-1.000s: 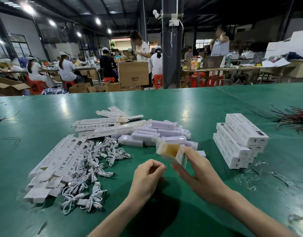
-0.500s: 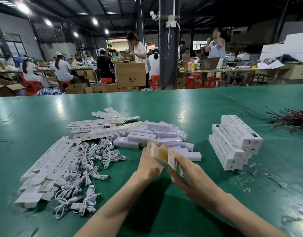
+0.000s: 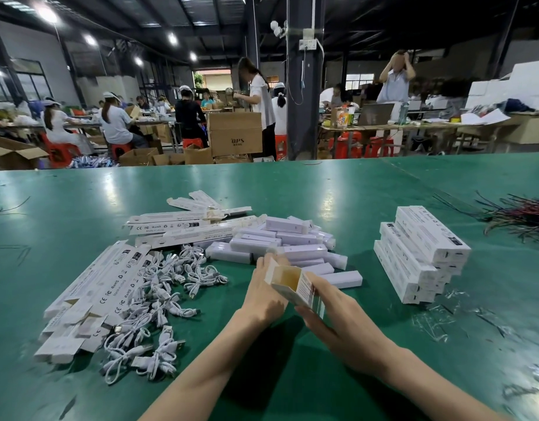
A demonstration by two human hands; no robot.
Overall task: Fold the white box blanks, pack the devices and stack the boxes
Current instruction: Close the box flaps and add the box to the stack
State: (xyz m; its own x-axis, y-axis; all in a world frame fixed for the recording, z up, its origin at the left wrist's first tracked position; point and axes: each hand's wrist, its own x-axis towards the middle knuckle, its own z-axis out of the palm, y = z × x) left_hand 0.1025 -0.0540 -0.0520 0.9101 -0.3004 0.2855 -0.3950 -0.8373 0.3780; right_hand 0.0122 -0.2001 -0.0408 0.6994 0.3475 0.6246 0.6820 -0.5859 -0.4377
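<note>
Currently right hand (image 3: 338, 325) grips an open-ended box (image 3: 303, 288).

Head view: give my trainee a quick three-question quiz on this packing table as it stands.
1. True or false: the stack of packed boxes sits left of the white cables.
2. Which pile lies just beyond the hands? A devices; B scissors; C tape rolls.
3. Short answer: how many hands hold the open box?

Key: 1 false, it sits to their right; 2 A; 3 two, the left hand and right hand.
</note>
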